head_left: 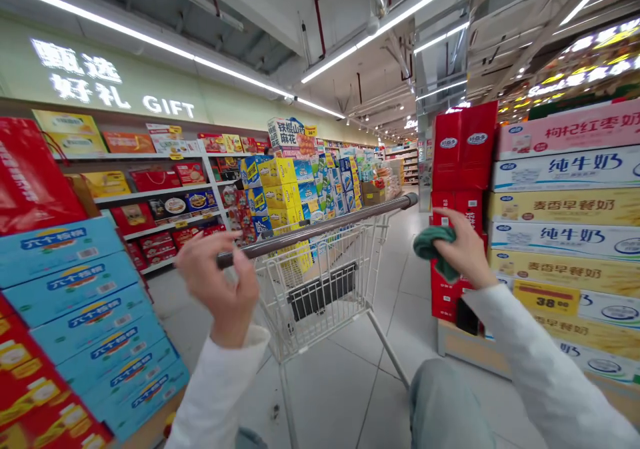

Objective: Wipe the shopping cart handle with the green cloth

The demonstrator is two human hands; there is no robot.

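Dark green cloth (pixel 434 249), crumpled, held in the right hand (pixel 463 252), just beside a white wire shopping cart (pixel 313 319), its grey handle (pixel 320 229) meeting the curled left hand (pixel 217 289).

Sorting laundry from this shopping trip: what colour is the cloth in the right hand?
Dark green, shown best in the head view, where the cloth bunches in the right hand.

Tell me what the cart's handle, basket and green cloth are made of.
The handle looks like metal tube, dull sheen. The basket seems white-coated wire: thin welded rods. The green cloth looks like soft matte fabric, bunched in folds.
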